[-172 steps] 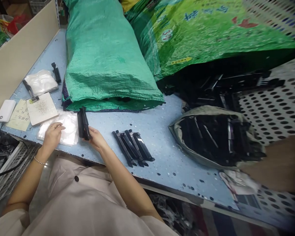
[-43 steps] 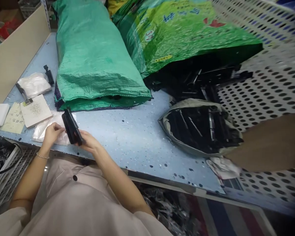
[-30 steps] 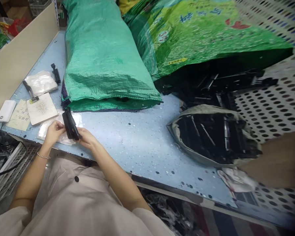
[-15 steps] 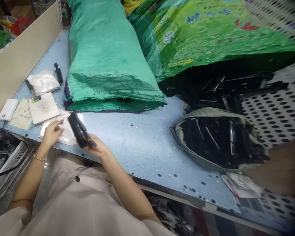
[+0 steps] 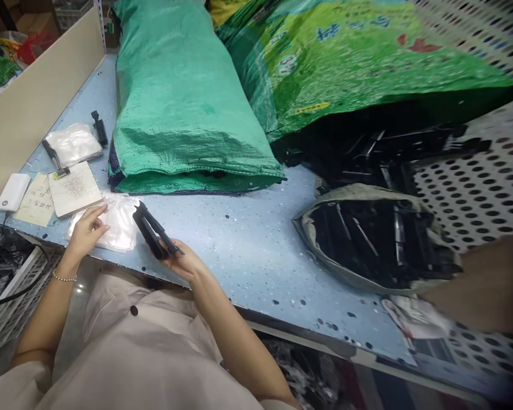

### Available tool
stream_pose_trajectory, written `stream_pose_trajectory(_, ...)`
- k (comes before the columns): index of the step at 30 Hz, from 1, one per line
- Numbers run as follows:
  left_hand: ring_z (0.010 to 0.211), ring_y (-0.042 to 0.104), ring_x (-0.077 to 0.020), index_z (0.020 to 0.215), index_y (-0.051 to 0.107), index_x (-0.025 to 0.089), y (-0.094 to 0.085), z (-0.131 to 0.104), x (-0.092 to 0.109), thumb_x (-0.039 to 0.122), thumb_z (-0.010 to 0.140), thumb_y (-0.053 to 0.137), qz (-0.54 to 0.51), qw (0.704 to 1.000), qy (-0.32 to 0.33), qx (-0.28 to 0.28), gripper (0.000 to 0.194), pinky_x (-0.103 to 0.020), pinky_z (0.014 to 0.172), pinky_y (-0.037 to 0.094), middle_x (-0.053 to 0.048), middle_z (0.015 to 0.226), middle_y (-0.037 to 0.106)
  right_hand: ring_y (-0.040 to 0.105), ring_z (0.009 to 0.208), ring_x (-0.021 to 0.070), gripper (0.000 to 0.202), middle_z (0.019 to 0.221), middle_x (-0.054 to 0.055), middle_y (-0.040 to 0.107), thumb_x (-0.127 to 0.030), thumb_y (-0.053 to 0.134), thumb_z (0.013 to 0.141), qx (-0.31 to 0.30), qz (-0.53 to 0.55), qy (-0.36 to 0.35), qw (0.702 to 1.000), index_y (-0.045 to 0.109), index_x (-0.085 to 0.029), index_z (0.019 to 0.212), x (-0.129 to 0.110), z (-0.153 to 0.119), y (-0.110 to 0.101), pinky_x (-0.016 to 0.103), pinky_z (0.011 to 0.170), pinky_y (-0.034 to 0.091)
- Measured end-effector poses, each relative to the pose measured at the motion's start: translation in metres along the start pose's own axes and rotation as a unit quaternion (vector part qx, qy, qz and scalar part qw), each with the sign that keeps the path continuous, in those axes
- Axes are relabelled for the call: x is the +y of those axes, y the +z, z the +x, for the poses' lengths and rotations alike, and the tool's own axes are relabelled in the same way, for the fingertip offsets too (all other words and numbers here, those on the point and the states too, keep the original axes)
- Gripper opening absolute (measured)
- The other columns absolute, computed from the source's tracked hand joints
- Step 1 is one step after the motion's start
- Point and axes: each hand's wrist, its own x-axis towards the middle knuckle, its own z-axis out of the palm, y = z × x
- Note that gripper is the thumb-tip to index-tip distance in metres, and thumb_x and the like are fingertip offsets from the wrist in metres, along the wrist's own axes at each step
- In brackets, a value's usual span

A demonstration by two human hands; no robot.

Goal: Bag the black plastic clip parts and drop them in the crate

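My right hand (image 5: 186,263) grips a black plastic part (image 5: 151,233) at its lower end, with the part's two long arms pointing up and to the left. What the part is I cannot make out. My left hand (image 5: 84,232) rests over a stack of clear plastic bags (image 5: 122,228), its thumb and fingers apart and nothing seen in them. Just above that hand lies a square cream block (image 5: 77,191) with specks on top. Behind it are another pile of clear bags (image 5: 74,144) and two small black parts, one standing by the pile (image 5: 99,128).
A big teal sack (image 5: 188,108) lies along the back of the blue table (image 5: 239,245). Black parts spill from a green sack (image 5: 359,62) at right. An open cloth sack (image 5: 325,250) holds more, beside a blurred forearm (image 5: 487,285). A white device (image 5: 12,192) sits far left.
My right hand has moved right and slightly down with the black part, away from my left hand, uncovering more of the bags. My left hand stays nearly in place.
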Motion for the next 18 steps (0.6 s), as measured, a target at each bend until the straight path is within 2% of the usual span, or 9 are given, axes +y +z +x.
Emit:
stream_pose_trajectory(3,0.075,0.057,-0.0097,0.137,0.058,0.028,0.008,0.000,0.003,0.023,0.082,0.065,0.010,1.000,0.018,-0.015,0.056,-0.028,0.075,0.052,-0.010,0.133,0.056,0.064,0.064,0.0142,0.026,0.073,0.006,0.070,-0.035,0.082,0.073,-0.070,0.006,0.033,0.997,0.069,-0.013,0.079,0.005,-0.008,0.005,0.021,0.051,0.047)
stream_pose_trajectory(5,0.076,0.058,-0.0099,0.140,0.056,0.029,0.012,0.001,0.004,0.021,0.083,0.062,0.010,0.999,0.030,-0.026,0.057,-0.029,0.077,0.052,-0.010,0.136,0.054,0.066,0.067,0.0154,0.024,0.076,0.008,0.071,-0.030,0.081,0.074,-0.105,0.025,0.065,0.992,0.069,-0.011,0.082,0.012,-0.004,0.009,0.021,0.053,0.050)
stream_pose_trajectory(7,0.075,0.058,-0.0098,0.142,0.054,0.029,0.011,0.001,0.003,0.020,0.083,0.061,0.017,0.999,0.033,-0.030,0.059,-0.029,0.078,0.052,-0.010,0.138,0.052,0.067,0.069,0.0149,0.020,0.083,0.010,0.073,-0.024,0.080,0.075,-0.098,0.061,0.084,0.990,0.069,-0.010,0.085,0.019,0.004,0.009,0.019,0.051,0.050)
stream_pose_trajectory(11,0.072,0.056,-0.0088,0.144,0.050,0.029,0.003,-0.001,-0.001,0.021,0.083,0.063,0.042,0.999,0.019,-0.022,0.063,-0.029,0.076,0.052,-0.011,0.139,0.051,0.065,0.067,0.0114,0.017,0.093,0.011,0.073,-0.019,0.072,0.083,-0.074,0.127,0.069,0.987,0.068,-0.011,0.098,0.022,0.014,0.004,0.014,0.044,0.047)
stream_pose_trajectory(15,0.073,0.056,-0.0087,0.142,0.051,0.028,0.003,-0.006,0.001,0.021,0.084,0.060,0.048,0.998,0.023,-0.023,0.059,-0.028,0.076,0.051,-0.010,0.139,0.051,0.067,0.071,0.0139,0.018,0.092,0.013,0.073,-0.022,0.070,0.085,-0.132,0.088,0.096,0.983,0.068,-0.010,0.100,0.024,0.017,0.006,0.016,0.047,0.050)
stream_pose_trajectory(18,0.075,0.057,-0.0103,0.132,0.058,0.025,0.004,-0.009,0.004,0.017,0.086,0.055,0.074,0.996,0.042,-0.016,0.047,-0.029,0.078,0.052,-0.010,0.134,0.055,0.066,0.066,0.0127,0.015,0.085,0.012,0.073,-0.019,0.072,0.084,-0.089,0.075,0.079,0.990,0.068,-0.010,0.094,0.024,0.023,0.008,0.014,0.045,0.048)
